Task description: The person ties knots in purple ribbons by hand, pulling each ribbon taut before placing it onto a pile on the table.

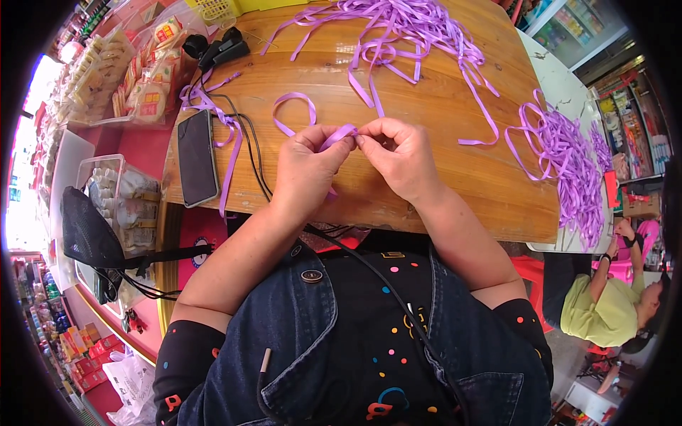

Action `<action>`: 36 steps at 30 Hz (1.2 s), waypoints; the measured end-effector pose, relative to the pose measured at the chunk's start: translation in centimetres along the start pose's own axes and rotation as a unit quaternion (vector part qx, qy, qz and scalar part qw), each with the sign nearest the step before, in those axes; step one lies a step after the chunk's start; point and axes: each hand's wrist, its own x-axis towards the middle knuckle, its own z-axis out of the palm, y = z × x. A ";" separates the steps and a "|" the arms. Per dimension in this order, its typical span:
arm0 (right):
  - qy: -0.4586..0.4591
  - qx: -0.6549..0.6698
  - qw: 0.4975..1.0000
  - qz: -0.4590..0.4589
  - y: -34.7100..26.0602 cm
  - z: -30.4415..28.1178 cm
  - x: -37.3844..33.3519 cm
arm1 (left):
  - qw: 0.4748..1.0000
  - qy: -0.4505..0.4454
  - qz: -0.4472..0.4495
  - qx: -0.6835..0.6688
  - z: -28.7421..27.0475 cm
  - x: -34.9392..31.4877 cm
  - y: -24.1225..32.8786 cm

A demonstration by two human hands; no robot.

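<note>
Between my two hands runs a purple ribbon [296, 98], its loop rising to the left above the wooden table. My left hand [312, 160] pinches it between thumb and fingers. Right beside it, fingertips almost touching, my right hand [399, 157] pinches the same ribbon at a small bunched spot. The fingers hide the exact shape there. A tail of the ribbon hangs below my left hand. Beyond my hands lies a big tangled heap of purple ribbons [419, 35], some strands trailing toward me.
Left on the wooden table [490, 188] lie a dark phone [197, 157], black cables, a black device [220, 48] and loose purple ribbons. More ribbons [579, 170] cover a white table at right, where a person in a yellow-green top [604, 309] sits. Packaged snacks [149, 85] stand left.
</note>
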 end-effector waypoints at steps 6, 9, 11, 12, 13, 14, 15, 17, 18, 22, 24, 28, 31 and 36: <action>-0.023 0.043 0.998 0.046 0.8 -0.5 0.3 | 1.000 -0.005 0.007 0.000 0.2 0.1 0.1; -0.027 0.101 0.993 0.056 0.9 -0.5 0.4 | 0.999 -0.013 -0.028 -0.029 0.3 0.0 0.5; -0.030 0.125 0.988 0.080 0.1 -0.5 0.4 | 0.998 -0.014 -0.043 -0.051 0.1 0.2 0.4; -0.033 0.149 0.983 0.104 -0.2 -0.5 0.4 | 0.996 -0.015 -0.059 -0.072 0.0 0.2 0.3; -0.033 0.149 0.983 0.103 -0.1 -0.6 0.4 | 0.996 -0.016 -0.059 -0.072 -0.1 0.2 0.3; -0.036 0.165 0.979 0.112 0.0 -0.6 0.4 | 0.994 -0.023 -0.066 -0.088 -0.1 0.3 0.4; -0.039 0.181 0.975 0.121 0.1 -0.7 0.4 | 0.991 -0.030 -0.073 -0.104 -0.1 0.3 0.5; -0.041 0.193 0.971 0.138 0.4 -1.0 0.5 | 0.992 -0.022 -0.074 -0.103 0.2 0.1 0.7; -0.043 0.205 0.966 0.154 0.5 -1.1 0.6 | 0.992 -0.014 -0.075 -0.101 0.3 0.0 0.8; -0.057 0.220 0.961 0.158 0.4 -1.3 0.7 | 0.992 -0.026 -0.076 -0.094 0.1 0.1 0.7; -0.059 0.243 0.951 0.179 0.3 -1.3 0.8 | 0.992 -0.022 -0.068 -0.100 0.2 0.1 0.5; -0.062 0.226 0.956 0.174 0.2 -1.2 0.7 | 0.994 -0.027 -0.049 -0.091 0.1 0.1 0.1; -0.053 0.206 0.963 0.167 0.4 -1.2 0.6 | 0.997 -0.019 -0.030 -0.066 0.2 0.1 0.2; -0.050 0.202 0.966 0.151 0.3 -1.0 0.6 | 0.999 -0.005 0.041 0.006 0.3 0.1 -0.2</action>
